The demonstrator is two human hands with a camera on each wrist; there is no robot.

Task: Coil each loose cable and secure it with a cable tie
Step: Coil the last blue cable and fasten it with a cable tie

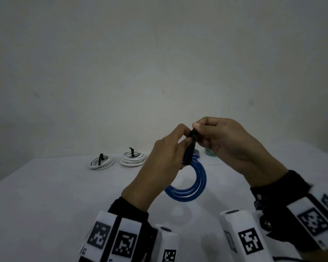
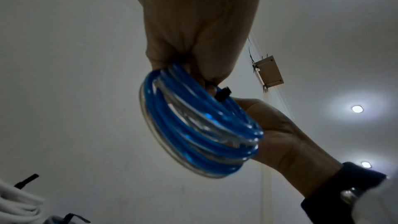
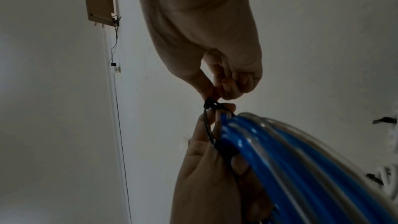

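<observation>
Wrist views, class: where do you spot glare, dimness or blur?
Left wrist view: ceiling lights flare with halos, and the blue cable coil shows bright glints. Right wrist view: dim, with the right hand soft and murky. Head view: evenly dull and grey.

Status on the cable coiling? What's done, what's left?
Done: two white coils lie tied on the table.

In hand: the blue coil is held up. The left hand holds it at the top and the right hand pinches the black tie looped round it, not yet visibly cinched.

Left: a green coil and another bluish one sit behind the hands; whether they are tied is hidden.
</observation>
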